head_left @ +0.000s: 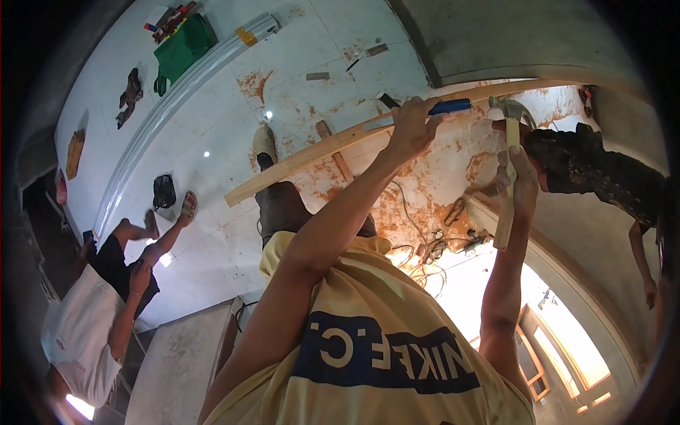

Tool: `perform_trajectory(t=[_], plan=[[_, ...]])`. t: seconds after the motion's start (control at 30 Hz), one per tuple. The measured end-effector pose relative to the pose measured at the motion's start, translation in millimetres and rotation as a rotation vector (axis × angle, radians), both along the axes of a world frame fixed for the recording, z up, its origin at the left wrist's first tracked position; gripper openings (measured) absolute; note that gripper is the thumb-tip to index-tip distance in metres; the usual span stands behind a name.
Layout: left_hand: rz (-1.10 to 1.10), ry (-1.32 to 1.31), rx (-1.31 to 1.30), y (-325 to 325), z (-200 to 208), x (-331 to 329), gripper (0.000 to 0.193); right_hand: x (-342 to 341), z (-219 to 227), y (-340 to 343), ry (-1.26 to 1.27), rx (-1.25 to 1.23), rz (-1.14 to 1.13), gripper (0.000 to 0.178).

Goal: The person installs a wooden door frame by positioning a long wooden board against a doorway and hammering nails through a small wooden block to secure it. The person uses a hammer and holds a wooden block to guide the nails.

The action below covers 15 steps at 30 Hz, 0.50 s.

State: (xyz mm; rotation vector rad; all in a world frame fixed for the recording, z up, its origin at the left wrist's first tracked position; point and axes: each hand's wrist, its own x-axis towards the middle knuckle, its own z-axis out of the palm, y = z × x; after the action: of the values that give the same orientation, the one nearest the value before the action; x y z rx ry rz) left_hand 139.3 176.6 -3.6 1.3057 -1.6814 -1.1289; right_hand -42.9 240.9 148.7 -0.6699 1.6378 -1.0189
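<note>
My left hand (412, 131) is closed around a chisel with a blue handle (450, 106), held above a long wooden beam (304, 160). The chisel's dark end shows on the other side of my fist. In my right hand (522, 180) is a claw hammer (513, 142), gripped by its pale wooden handle. The hammer's metal head is near the chisel's handle end, with a small gap between them. The beam runs from over my left leg toward the far right, and a smaller wooden piece (343, 167) lies crosswise under it.
Wood shavings and dust cover the tiles. Tangled cables (433, 248) lie by the bright doorway. A person in dark clothes (567, 159) is close at right; another in a white shirt (85, 326) sits at left. Long silvery profiles (152, 106) and a green bag (185, 49) lie farther left.
</note>
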Motion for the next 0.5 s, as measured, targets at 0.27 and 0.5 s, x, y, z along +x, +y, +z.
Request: perform_trajectory(t=[0.27,0.5], plan=[[0.047,-0.004,0.026,-3,0,-2,0.039,-2,13,-14,0.133,0.139,0.071,0.018],[0.102,0.041,0.011,0,0,-6,0.036,-24,2,-20,0.083,0.127,0.109,0.021]])
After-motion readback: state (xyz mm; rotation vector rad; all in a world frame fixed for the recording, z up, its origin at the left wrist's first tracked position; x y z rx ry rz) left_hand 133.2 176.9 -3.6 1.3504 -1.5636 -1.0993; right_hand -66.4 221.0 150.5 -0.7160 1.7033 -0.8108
